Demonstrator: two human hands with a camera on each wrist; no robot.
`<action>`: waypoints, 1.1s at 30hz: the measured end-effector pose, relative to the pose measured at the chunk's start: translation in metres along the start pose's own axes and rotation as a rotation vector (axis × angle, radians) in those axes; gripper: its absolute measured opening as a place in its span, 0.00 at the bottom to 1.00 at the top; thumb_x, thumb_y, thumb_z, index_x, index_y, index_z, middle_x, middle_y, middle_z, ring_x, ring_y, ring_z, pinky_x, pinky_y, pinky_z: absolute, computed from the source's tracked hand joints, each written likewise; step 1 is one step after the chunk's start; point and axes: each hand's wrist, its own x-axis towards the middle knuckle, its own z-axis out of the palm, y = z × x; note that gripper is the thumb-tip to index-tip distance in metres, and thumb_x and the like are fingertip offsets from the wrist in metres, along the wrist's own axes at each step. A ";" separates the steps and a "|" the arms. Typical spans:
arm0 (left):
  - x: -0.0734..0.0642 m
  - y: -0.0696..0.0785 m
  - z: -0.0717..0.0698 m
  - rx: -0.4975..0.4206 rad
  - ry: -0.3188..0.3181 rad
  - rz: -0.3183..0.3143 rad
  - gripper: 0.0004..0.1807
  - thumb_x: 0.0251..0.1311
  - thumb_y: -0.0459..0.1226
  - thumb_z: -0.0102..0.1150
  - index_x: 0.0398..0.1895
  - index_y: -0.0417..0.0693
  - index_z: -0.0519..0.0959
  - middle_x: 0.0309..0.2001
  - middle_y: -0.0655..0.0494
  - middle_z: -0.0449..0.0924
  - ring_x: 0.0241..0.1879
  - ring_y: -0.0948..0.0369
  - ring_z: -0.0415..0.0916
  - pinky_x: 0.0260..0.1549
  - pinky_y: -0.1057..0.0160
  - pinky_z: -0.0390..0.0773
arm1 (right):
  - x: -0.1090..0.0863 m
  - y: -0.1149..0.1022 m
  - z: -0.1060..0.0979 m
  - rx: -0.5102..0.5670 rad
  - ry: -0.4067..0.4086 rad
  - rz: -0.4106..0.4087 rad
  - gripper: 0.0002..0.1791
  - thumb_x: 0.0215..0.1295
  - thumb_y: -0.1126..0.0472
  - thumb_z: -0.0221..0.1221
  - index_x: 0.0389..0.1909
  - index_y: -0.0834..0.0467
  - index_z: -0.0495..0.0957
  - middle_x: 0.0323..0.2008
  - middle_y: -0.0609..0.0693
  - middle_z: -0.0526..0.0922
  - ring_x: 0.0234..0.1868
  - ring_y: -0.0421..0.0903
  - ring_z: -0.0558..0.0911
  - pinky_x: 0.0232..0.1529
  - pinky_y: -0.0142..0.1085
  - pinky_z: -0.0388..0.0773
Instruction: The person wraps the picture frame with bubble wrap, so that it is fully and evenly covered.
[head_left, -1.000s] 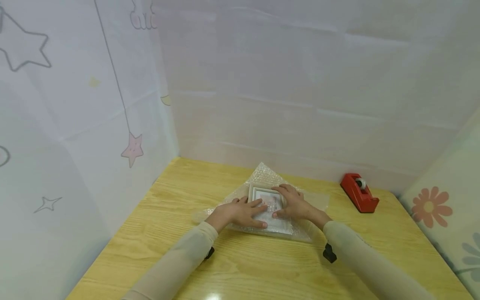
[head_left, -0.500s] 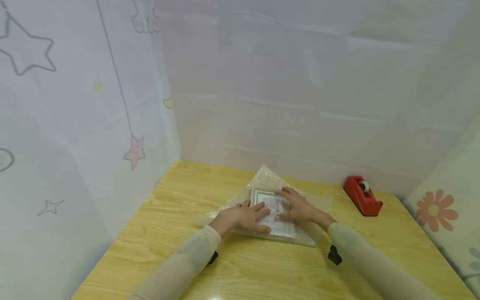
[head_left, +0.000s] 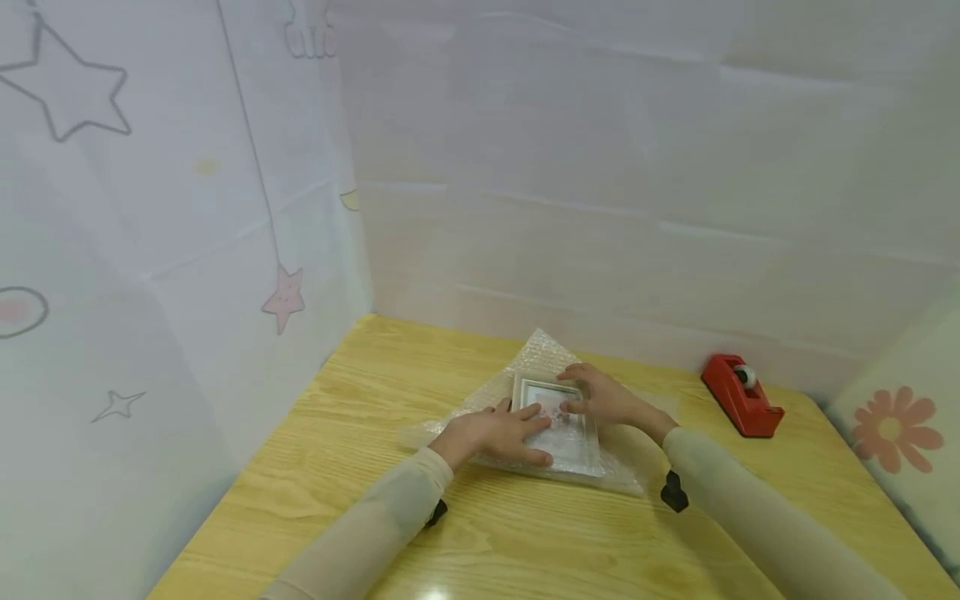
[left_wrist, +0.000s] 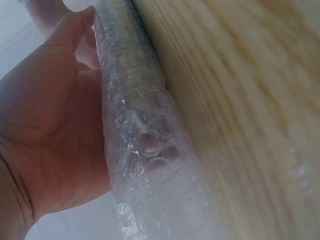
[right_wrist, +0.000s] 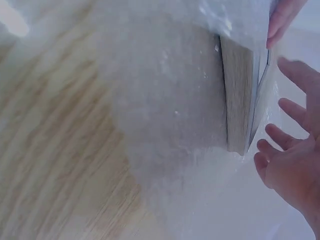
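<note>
A picture frame point(head_left: 566, 457) with a pale border lies on a sheet of bubble wrap point(head_left: 538, 354). My left hand point(head_left: 504, 435) rests with spread fingers over the frame's left side, pressing a flap of wrap folded over it. In the left wrist view, bubble wrap point(left_wrist: 135, 115) runs along the edge under that hand point(left_wrist: 55, 110). My right hand point(head_left: 606, 400) is over the frame's upper right part. The right wrist view shows its fingers spread and slightly bent beside the frame's side point(right_wrist: 237, 95), holding nothing.
A red tape dispenser point(head_left: 742, 396) with a roll stands at the back right of the wooden table point(head_left: 360, 392). Behind the table hangs a pale backdrop point(head_left: 525, 208), with another printed with stars at the left. Black wrist devices point(head_left: 673, 492) sit under both forearms.
The head view has shifted, so the scene sits farther right. My right thumb has moved up the frame, nearer its fingers. My left hand stays pressed on the wrap.
</note>
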 end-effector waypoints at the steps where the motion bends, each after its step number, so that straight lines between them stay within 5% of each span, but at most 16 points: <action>1: 0.000 0.000 0.000 -0.006 -0.001 -0.002 0.47 0.65 0.72 0.44 0.83 0.65 0.52 0.82 0.58 0.40 0.76 0.33 0.37 0.69 0.34 0.48 | 0.003 0.001 -0.001 0.032 0.027 -0.003 0.31 0.69 0.58 0.66 0.68 0.67 0.71 0.71 0.69 0.63 0.71 0.67 0.61 0.64 0.68 0.60; 7: -0.001 -0.001 -0.002 -0.018 -0.009 -0.009 0.47 0.66 0.72 0.45 0.83 0.63 0.52 0.82 0.58 0.40 0.76 0.34 0.36 0.70 0.36 0.48 | 0.023 0.007 -0.006 0.069 0.183 -0.021 0.24 0.72 0.60 0.63 0.63 0.69 0.75 0.65 0.66 0.73 0.66 0.66 0.69 0.61 0.63 0.67; 12: -0.001 0.000 -0.002 -0.014 -0.011 -0.010 0.47 0.66 0.72 0.44 0.83 0.63 0.52 0.82 0.58 0.40 0.76 0.33 0.36 0.70 0.36 0.48 | 0.040 0.013 -0.011 0.117 0.236 0.064 0.25 0.75 0.59 0.60 0.65 0.70 0.73 0.64 0.67 0.74 0.65 0.67 0.70 0.63 0.61 0.66; 19: 0.000 0.002 0.000 -0.008 -0.004 -0.005 0.47 0.66 0.72 0.45 0.83 0.63 0.53 0.82 0.59 0.41 0.76 0.34 0.37 0.70 0.38 0.49 | 0.055 0.027 -0.015 0.190 0.221 0.223 0.30 0.77 0.56 0.57 0.70 0.71 0.66 0.67 0.70 0.69 0.67 0.68 0.68 0.63 0.60 0.68; 25: 0.000 0.002 0.000 0.006 0.000 -0.014 0.47 0.65 0.73 0.44 0.83 0.65 0.53 0.82 0.61 0.41 0.76 0.35 0.38 0.70 0.39 0.50 | 0.069 0.039 -0.019 0.144 0.189 0.265 0.30 0.78 0.53 0.55 0.69 0.72 0.66 0.65 0.70 0.71 0.65 0.67 0.71 0.62 0.59 0.68; 33: 0.002 0.005 0.000 0.026 -0.002 -0.013 0.46 0.66 0.71 0.45 0.82 0.63 0.54 0.81 0.59 0.43 0.76 0.33 0.39 0.70 0.39 0.52 | 0.091 0.052 -0.015 0.275 0.143 0.263 0.16 0.77 0.55 0.58 0.49 0.65 0.82 0.46 0.59 0.83 0.49 0.56 0.81 0.49 0.49 0.78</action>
